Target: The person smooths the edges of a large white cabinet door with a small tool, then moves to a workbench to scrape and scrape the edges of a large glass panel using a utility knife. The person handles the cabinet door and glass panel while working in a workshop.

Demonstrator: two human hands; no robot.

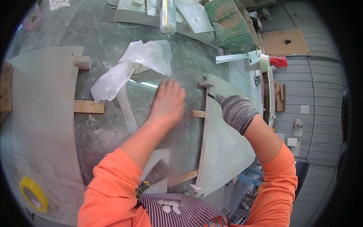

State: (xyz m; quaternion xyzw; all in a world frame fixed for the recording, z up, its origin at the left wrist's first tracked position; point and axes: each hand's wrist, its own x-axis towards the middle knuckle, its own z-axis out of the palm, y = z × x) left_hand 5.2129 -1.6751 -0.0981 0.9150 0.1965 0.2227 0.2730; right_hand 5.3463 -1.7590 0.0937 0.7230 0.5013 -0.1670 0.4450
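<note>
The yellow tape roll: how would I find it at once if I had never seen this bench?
Start at the big pale board covering the bench's left side. Follow it down to its near corner, left of the person's orange sleeve. The tape roll lies flat there, a bright yellow ring, the only yellow thing on that board.

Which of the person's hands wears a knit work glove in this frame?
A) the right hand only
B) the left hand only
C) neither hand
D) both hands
A: the right hand is in a grey knit glove gripping a thin dark tool, while the left hand lies bare and flat on the green marble slab.
</note>
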